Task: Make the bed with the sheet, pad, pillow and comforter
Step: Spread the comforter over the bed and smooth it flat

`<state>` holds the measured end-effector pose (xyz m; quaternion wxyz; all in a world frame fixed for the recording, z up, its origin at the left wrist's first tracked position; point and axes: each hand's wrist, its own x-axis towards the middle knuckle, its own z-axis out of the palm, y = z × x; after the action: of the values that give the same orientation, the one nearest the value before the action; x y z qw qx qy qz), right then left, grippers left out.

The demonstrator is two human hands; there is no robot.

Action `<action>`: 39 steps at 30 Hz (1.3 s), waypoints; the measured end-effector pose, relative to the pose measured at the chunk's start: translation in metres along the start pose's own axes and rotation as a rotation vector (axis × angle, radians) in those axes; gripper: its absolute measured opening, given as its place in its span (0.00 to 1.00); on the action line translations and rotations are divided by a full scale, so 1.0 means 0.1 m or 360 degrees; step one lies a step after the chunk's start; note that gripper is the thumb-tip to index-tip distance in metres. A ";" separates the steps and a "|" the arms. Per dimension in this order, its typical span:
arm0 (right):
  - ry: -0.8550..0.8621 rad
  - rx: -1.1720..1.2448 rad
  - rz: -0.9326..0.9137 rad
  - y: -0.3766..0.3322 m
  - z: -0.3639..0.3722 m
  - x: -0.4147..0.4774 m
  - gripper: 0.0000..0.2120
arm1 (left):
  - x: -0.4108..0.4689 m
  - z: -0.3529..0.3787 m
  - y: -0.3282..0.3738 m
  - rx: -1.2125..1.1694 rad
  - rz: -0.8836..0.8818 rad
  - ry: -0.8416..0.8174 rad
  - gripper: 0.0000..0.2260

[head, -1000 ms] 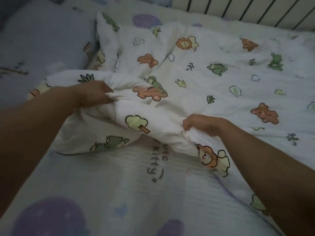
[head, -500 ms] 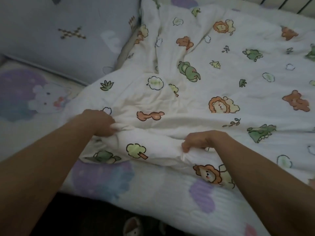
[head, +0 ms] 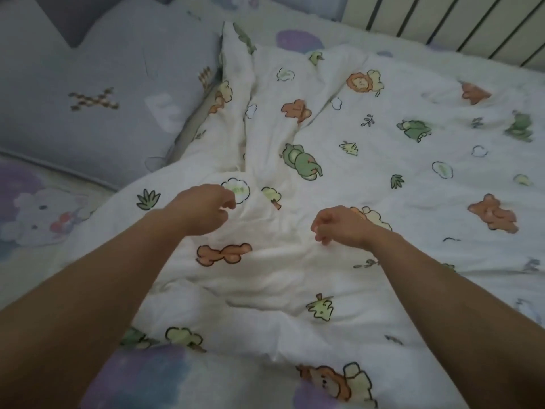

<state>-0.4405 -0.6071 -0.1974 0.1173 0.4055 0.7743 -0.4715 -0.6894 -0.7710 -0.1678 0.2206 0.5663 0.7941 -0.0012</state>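
1 white quilted comforter point(head: 383, 172) printed with cartoon animals. 1 grey-blue fabric pillow point(head: 103, 113). 1 pale sheet point(head: 44, 202) with purple blotches and a cartoon cat. 2 bare hands: left hand point(head: 203, 206) and right hand point(head: 343, 224). 1 white ribbed radiator point(head: 442, 22). On the comforter, 4 orange bear prints point(head: 492, 215) are in plain view.

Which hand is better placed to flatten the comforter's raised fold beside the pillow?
Left. The left hand is empty and nearest that fold of the comforter, on the pillow side. The right hand, also empty, is over flatter fabric farther away.
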 end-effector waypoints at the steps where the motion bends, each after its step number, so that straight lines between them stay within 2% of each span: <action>1: 0.0050 0.0007 -0.0010 0.04 -0.18 0.06 0.05 | 0.16 -0.04 0.09 -0.0001 0.0004 0.0037 0.14; 10: 0.0308 0.0056 -0.0016 0.35 -1.24 0.50 0.06 | 1.04 -0.39 0.42 -0.0089 -0.0209 0.0204 0.16; 16: 0.0425 0.0125 0.0023 0.36 -1.58 0.88 0.06 | 1.59 -0.57 0.24 -0.0159 -0.0413 0.0292 0.17; 27: 0.0541 0.0078 0.0074 0.10 -1.87 2.24 0.09 | 2.99 -0.56 -0.34 -0.0192 -0.0504 0.0237 0.24; 30: 0.0569 0.0026 0.0027 0.02 -1.81 2.68 0.17 | 3.38 -0.44 -0.55 -0.0181 -0.0546 0.0237 0.30; 32: 0.0576 -0.0019 -0.0013 -0.02 -1.77 2.99 0.26 | 3.61 -0.40 -0.64 -0.0164 -0.0577 0.0301 0.33; 34: 0.0552 -0.0104 -0.0030 -0.05 -1.71 3.32 0.37 | 3.83 -0.34 -0.74 -0.0190 -0.0632 0.0310 0.41; 36: 0.0518 -0.0265 -0.0042 -0.05 -1.66 3.61 0.45 | 4.01 -0.25 -0.85 -0.0222 -0.0656 0.0213 0.50; 37: 0.0507 -0.0358 -0.0016 -0.04 -1.64 3.73 0.47 | 4.08 -0.18 -0.92 -0.0204 -0.0629 0.0174 0.53; 39: 0.0508 -0.0495 0.0072 -0.01 -1.65 3.94 0.47 | 4.21 -0.06 -1.04 -0.0123 -0.0575 0.0142 0.50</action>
<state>-0.6614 -0.2671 -0.3320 0.0650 0.4692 0.8371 -0.2736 -0.8954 -0.4281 -0.3361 0.2030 0.4050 0.8914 0.0147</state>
